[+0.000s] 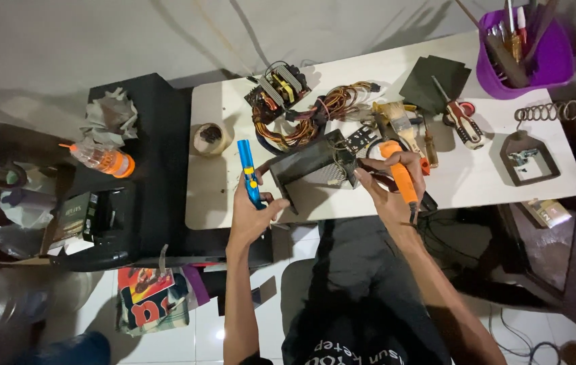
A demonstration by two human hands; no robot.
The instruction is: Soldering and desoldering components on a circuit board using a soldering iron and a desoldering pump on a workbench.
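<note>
My left hand grips a slim blue tool with a yellow button, held upright at the white table's front edge. In my right hand is an orange-handled soldering iron, its tip pointing at a dark metal power supply case between my hands. A circuit board with transformers and a bundle of coloured wires lie just behind the case.
On the white table lie a paintbrush, a screwdriver, dark sheets, a tape roll, a spring stand and a purple tool tub. A black side stand at left holds an orange-capped bottle.
</note>
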